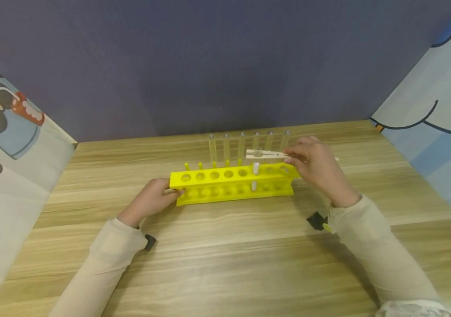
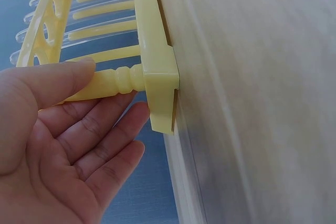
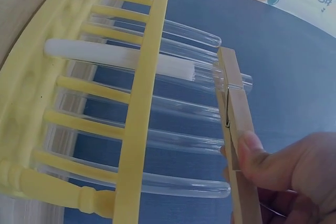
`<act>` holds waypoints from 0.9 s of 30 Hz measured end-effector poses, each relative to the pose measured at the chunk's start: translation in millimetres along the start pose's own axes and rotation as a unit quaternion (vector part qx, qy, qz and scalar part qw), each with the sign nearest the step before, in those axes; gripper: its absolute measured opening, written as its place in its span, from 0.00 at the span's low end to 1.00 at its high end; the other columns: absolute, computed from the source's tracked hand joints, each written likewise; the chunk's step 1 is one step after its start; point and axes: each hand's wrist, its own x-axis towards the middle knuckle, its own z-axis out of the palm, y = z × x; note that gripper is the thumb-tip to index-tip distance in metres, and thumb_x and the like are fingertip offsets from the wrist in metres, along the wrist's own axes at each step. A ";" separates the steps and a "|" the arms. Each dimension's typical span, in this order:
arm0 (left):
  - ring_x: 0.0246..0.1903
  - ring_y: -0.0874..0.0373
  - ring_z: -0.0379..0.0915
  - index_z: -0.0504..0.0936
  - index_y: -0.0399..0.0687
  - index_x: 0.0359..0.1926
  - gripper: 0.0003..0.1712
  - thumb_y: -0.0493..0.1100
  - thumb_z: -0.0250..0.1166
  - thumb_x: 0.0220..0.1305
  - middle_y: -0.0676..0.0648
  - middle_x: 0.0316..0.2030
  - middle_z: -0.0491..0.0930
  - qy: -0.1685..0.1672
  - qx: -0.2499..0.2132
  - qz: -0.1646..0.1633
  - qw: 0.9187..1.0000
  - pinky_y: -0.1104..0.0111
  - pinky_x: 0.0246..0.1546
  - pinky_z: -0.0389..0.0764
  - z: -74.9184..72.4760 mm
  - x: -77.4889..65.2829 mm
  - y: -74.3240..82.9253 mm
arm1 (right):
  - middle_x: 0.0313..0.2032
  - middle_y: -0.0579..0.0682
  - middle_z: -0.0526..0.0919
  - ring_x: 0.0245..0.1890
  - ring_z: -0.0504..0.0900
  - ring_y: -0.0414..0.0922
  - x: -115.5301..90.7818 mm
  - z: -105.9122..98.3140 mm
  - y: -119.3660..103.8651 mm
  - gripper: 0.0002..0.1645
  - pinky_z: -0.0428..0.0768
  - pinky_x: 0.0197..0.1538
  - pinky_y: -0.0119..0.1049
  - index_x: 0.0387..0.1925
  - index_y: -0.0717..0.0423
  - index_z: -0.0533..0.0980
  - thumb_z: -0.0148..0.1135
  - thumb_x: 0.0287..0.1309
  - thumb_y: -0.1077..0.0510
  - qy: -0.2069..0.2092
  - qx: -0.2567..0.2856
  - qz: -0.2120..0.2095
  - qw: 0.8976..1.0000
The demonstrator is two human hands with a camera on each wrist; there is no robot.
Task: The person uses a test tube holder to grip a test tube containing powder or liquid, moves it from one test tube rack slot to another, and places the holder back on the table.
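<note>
A yellow test tube rack [image 1: 221,183] stands on the table. My left hand [image 1: 152,200] grips its left end post, thumb on one side and fingers on the other in the left wrist view. My right hand [image 1: 316,165] holds a wooden test tube clamp [image 1: 275,155] over the rack's right half. The clamp's jaws are around the upper part of a glass test tube [image 3: 173,67] with white contents. That tube stands in a hole of the rack, its bottom at the lower shelf. Whether the jaws grip it tightly is hard to tell.
Several clear test tubes [image 1: 226,147] sit upside down on the yellow pegs along the rack's back. A dark blue-grey panel [image 1: 225,66] rises behind the table [image 1: 225,264]. Printed cartoon panels flank both sides.
</note>
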 end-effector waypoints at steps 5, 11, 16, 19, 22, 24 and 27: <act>0.24 0.57 0.64 0.79 0.41 0.53 0.17 0.40 0.60 0.63 0.40 0.46 0.82 0.001 -0.003 0.001 1.000 0.63 0.35 0.69 0.3 -0.2 0.0 | 0.28 0.55 0.81 0.29 0.72 0.47 1.2 -1.9 -1.7 0.10 0.70 0.33 0.39 0.37 0.67 0.82 0.68 0.49 0.69 0.004 -0.002 -0.001 1.000; 0.23 0.58 0.63 0.79 0.40 0.52 0.17 0.41 0.60 0.64 0.39 0.46 0.82 -0.002 -0.001 0.003 1.000 0.63 0.34 0.69 0.4 0.3 -0.7 | 0.31 0.56 0.82 0.30 0.73 0.48 2.0 -4.7 -4.5 0.11 0.70 0.34 0.39 0.38 0.66 0.82 0.68 0.49 0.68 0.005 0.000 -0.001 1.000; 0.21 0.58 0.61 0.79 0.41 0.53 0.17 0.41 0.60 0.64 0.40 0.45 0.82 -0.001 0.002 -0.004 1.000 0.64 0.32 0.69 0.1 -0.4 0.3 | 0.33 0.57 0.83 0.32 0.73 0.48 3.1 -7.8 -6.6 0.12 0.70 0.35 0.40 0.39 0.66 0.82 0.68 0.49 0.67 0.004 -0.002 0.002 1.000; 0.21 0.57 0.61 0.79 0.41 0.53 0.17 0.41 0.60 0.64 0.40 0.44 0.82 -0.001 0.001 -0.004 1.000 0.64 0.31 0.69 -0.1 -0.5 0.5 | 0.33 0.58 0.83 0.32 0.73 0.49 4.2 -9.8 -7.2 0.12 0.69 0.35 0.40 0.39 0.66 0.82 0.67 0.50 0.67 0.006 -0.001 0.003 1.000; 0.23 0.57 0.63 0.79 0.41 0.53 0.17 0.41 0.60 0.64 0.39 0.46 0.82 -0.001 0.003 0.002 1.000 0.63 0.33 0.69 -0.4 -0.2 0.4 | 0.33 0.58 0.83 0.31 0.73 0.49 5.2 -11.3 -7.7 0.12 0.68 0.34 0.40 0.39 0.66 0.82 0.67 0.50 0.68 0.010 0.000 0.000 1.000; 0.24 0.57 0.64 0.79 0.41 0.53 0.18 0.41 0.60 0.64 0.39 0.46 0.81 -0.001 0.002 0.003 1.000 0.62 0.35 0.69 -0.6 0.3 0.4 | 0.33 0.58 0.83 0.31 0.72 0.49 5.7 -12.2 -8.2 0.11 0.68 0.33 0.40 0.39 0.66 0.82 0.67 0.50 0.68 0.013 0.001 -0.002 1.000; 0.25 0.57 0.65 0.78 0.40 0.53 0.18 0.41 0.60 0.64 0.39 0.47 0.81 -0.002 0.000 0.002 1.000 0.62 0.35 0.69 -0.3 0.6 0.1 | 0.33 0.57 0.82 0.30 0.71 0.48 5.9 -12.4 -8.4 0.11 0.67 0.32 0.39 0.39 0.66 0.82 0.67 0.50 0.68 0.017 -0.001 -0.006 1.000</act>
